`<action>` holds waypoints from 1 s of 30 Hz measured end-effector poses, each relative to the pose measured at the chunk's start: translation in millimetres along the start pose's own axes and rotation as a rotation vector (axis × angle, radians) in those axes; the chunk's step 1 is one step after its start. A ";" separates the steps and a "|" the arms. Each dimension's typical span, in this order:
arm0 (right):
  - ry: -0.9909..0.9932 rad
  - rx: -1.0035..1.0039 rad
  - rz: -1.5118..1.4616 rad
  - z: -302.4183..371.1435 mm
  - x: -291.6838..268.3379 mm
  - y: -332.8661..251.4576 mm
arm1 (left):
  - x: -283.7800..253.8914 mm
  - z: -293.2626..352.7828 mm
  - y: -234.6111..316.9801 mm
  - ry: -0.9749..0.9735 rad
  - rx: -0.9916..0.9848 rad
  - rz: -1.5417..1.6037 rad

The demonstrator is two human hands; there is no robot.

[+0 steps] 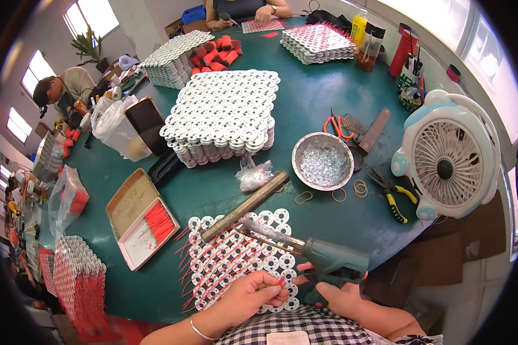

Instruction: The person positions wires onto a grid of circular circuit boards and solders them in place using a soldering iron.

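My left hand (258,294) is closed in a pinch near the table's front edge, with a small red piece, perhaps a wire end, at its fingertips. My right hand (341,298) is wrapped around the handle of a dark green pistol-shaped soldering iron (335,260). Its metal barrel points left, with the tip close to a wooden bar (244,208). Below both lies a panel of round white circuit boards (279,217), joined in rows. Thin red wires (216,267) stick out of the boards on its left and middle. My left hand covers part of its lower edge.
An open box (126,215) with red wires lies left. Behind are a bowl (322,161) of small silvery pieces, pliers (392,198), red-handled scissors (336,126) and a stack of board panels (221,109). A fan (446,161) stands right. Another person's hand (265,14) works opposite.
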State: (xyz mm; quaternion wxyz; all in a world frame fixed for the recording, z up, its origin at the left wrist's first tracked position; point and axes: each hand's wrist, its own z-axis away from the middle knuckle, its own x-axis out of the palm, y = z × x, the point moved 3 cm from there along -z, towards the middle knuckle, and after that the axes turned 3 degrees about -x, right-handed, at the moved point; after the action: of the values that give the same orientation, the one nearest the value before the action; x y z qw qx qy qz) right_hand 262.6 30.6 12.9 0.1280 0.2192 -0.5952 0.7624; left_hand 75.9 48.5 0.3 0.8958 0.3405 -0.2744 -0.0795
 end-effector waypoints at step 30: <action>0.078 0.009 -0.093 6.7 -17.5 -8.1 | 2.2 6.7 20.5 0.112 0.364 -0.690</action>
State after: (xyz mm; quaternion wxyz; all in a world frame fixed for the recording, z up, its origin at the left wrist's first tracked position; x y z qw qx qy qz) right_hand 282.8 27.4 12.6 0.1853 0.2174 -0.5756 0.7662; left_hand 73.2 59.5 18.7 0.7551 0.5698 -0.1040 -0.3071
